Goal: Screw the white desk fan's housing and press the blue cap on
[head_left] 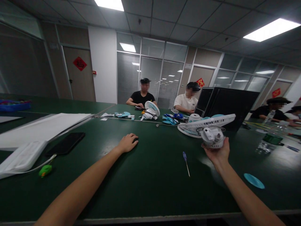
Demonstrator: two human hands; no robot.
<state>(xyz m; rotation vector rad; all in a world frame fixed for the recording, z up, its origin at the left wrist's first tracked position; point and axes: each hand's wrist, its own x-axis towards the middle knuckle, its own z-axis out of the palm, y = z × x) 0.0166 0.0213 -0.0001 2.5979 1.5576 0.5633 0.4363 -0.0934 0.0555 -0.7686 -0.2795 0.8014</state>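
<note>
On the green table, my left hand (127,143) rests with its fingers closed around a small black part (135,140), mostly covered, whose kind I cannot make out. My right hand (219,153) holds up a white fan motor housing (213,138) from below, its palm and fingers under the base. Above the housing is a flat white fan grille (211,121), tilted up to the right. Behind it, another white round grille (189,130) lies on the table. Between my hands is a screwdriver (185,161) with a blue handle. A light-blue disc (254,181) lies right of my right forearm.
A black phone (67,143), a white power strip (23,157) and a green toy (45,170) lie at left. Fan parts (150,111) sit along the far side. A black computer case (228,105) and plastic bottles (270,141) stand at right. Several people sit around the table.
</note>
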